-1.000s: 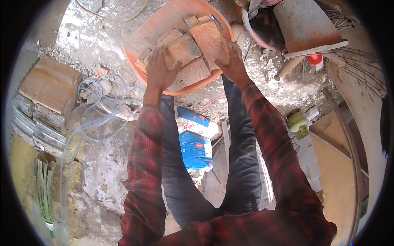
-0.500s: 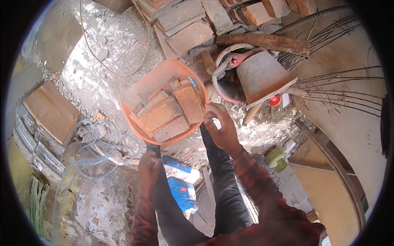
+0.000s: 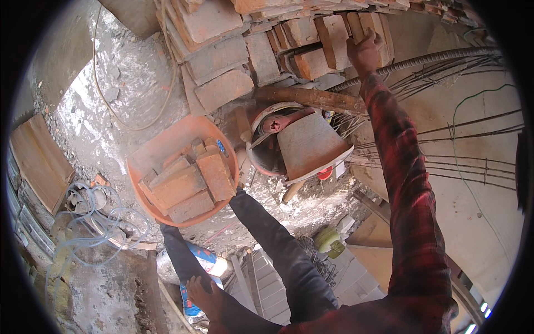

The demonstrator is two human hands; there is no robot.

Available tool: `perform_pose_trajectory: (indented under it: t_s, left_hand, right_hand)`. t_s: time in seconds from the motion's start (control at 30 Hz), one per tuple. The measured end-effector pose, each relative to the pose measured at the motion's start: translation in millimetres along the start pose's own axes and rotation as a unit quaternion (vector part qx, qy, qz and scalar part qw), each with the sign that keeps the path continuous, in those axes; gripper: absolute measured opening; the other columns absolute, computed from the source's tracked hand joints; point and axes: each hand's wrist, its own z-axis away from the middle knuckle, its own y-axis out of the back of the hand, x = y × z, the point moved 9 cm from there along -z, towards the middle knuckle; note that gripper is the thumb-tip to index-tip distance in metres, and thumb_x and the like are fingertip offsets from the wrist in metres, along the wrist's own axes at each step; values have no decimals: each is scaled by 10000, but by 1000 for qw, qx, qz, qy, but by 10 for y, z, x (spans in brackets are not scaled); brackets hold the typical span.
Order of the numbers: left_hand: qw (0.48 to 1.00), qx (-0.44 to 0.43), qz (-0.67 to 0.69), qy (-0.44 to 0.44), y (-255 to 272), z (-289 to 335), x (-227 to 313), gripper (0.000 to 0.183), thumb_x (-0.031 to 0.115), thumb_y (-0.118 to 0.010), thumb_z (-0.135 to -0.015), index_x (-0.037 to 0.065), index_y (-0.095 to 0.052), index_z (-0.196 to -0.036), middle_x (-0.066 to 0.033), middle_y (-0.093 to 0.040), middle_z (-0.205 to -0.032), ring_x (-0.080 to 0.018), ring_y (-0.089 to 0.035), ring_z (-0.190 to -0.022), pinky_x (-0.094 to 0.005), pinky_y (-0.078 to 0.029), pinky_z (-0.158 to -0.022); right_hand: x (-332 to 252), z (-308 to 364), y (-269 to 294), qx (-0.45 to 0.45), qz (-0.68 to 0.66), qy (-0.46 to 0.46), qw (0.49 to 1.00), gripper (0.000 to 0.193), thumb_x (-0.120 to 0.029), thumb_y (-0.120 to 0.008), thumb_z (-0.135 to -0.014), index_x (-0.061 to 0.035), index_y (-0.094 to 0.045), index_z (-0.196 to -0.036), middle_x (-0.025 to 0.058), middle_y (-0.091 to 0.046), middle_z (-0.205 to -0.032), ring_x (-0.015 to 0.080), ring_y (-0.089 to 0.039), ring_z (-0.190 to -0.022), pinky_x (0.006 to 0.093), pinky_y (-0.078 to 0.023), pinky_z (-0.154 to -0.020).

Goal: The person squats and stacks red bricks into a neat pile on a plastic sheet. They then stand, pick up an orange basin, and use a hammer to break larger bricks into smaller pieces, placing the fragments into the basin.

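Observation:
My right arm stretches far out to the brick stack at the upper right. There my right hand [image 3: 365,53] has its fingers curled over an upright brick [image 3: 355,26] at the stack's end; the fingertips are partly hidden. Low in the view, my left hand [image 3: 204,296] lies against my left leg with its fingers apart, holding nothing. In front of my feet stands an orange plastic basin [image 3: 143,151], loaded with several dusty bricks [image 3: 179,187].
Right of the basin lie a tipped bucket [image 3: 261,156], a wooden beam [image 3: 311,98] and bundled steel rods [image 3: 434,72]. Blue-and-white bags [image 3: 207,257] sit by my legs. Clear hose coils [image 3: 92,214] and a cardboard piece [image 3: 41,161] lie at the left.
My right hand has left the basin's right side and reached up to the brick stack. My left hand has dropped lower along my leg. The view has shifted right.

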Motion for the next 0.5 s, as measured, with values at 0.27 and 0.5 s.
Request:
perform_pose_trajectory:
  t_s: [0.27,0.5]
  left_hand:
    - [999,23,-11,24,-77,-108,307,458,192,-734,-795,64,-616,-1218,-133,-603,-1326,-373,-472,-1339,-524,-328,-1112]
    - [999,22,-11,26,-80,-154,471,380,206,-736,-799,88,-635,-1146,-119,-603,-1319,-367,-480,-1327,-520,-334,-1106]
  right_hand:
    - [1021,-1040,-578,-237,155,-71,956,1153,-523,-864,-644,11,-304,-1499,251,-625,-1305,406,-564,-1273,447,-469,-1054]
    - [1156,-1170,-648,-227,204,-36,951,991,-511,-870,-632,-10,-495,-1400,240,-626,-1317,363,-613,-1223,430,-504,-1016]
